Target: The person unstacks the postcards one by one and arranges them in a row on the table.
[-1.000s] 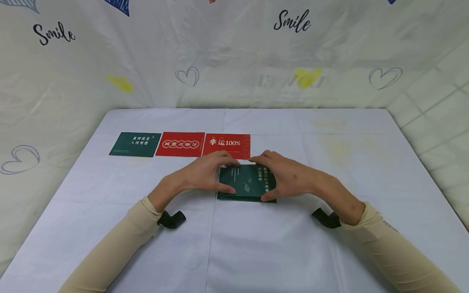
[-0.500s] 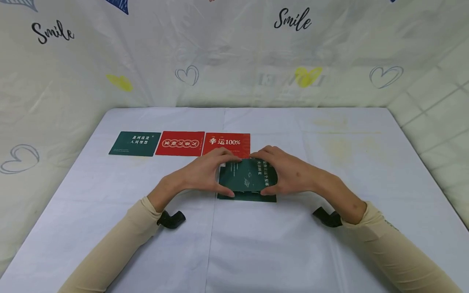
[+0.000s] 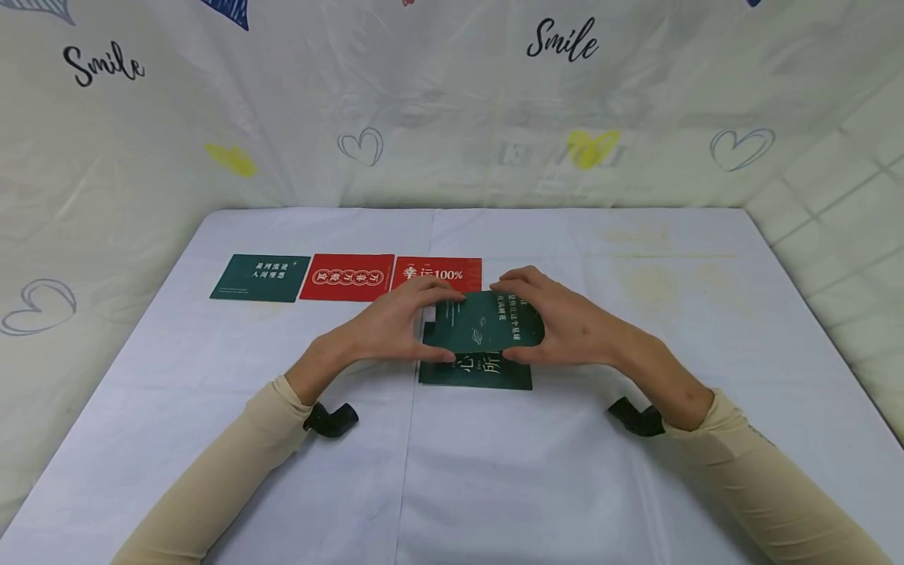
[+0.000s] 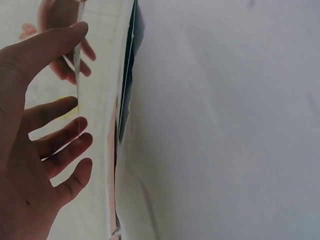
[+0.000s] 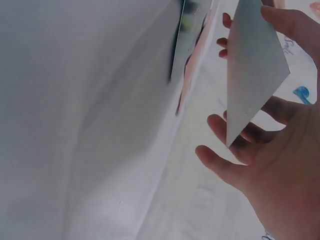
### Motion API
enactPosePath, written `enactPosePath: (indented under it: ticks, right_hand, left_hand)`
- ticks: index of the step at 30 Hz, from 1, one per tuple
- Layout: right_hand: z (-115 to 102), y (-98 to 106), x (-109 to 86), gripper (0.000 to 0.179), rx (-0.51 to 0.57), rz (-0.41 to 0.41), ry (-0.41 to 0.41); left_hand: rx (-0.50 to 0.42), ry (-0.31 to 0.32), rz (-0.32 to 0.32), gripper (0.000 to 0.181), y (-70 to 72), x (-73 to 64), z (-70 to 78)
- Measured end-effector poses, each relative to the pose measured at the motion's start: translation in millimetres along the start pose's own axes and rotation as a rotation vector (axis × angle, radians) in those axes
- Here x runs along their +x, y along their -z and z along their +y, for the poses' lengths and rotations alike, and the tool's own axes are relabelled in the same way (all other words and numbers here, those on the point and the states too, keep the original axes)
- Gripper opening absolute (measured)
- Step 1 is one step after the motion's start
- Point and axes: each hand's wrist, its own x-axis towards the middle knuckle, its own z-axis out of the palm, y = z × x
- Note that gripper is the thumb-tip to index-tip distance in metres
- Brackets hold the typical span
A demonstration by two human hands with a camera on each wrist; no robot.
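Observation:
A dark green printed card [image 3: 475,323] is lifted a little above the table between both hands. My left hand [image 3: 391,323] grips its left end, thumb at the near edge and fingers at the far edge. My right hand [image 3: 575,326] grips the right end the same way. In the right wrist view the card's pale underside [image 5: 252,75] shows, tilted; in the left wrist view it appears almost edge-on. Beneath it lies another green card [image 3: 487,378] with large light lettering, partly covered; how many cards lie under that I cannot tell.
Farther back, a row holds a green card [image 3: 257,278], a red card [image 3: 346,277] and another red card [image 3: 452,271] that the left fingers partly hide. A white cloth [image 3: 607,486] covers the table; a printed curtain [image 3: 459,94] hangs behind.
The held card has risen off the pile and moved away from the body and slightly right, uncovering lettering on the card beneath. Both hands have moved with it; the row of cards stays put.

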Motion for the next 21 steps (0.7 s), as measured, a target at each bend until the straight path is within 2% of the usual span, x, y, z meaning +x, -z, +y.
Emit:
enactPosePath:
  ticks: [12, 21]
  right_hand:
    - [8, 6, -1.5, 0.081, 0.060, 0.143, -0.085]
    - [11, 8, -1.2, 0.092, 0.111, 0.231, -0.155]
  left_hand:
    - [0.017, -0.002, 0.075, 0.084, 4.6, 9.5, -0.9]
    - [0.000, -0.003, 0.147, 0.082, 8.7, 17.1, -3.2]
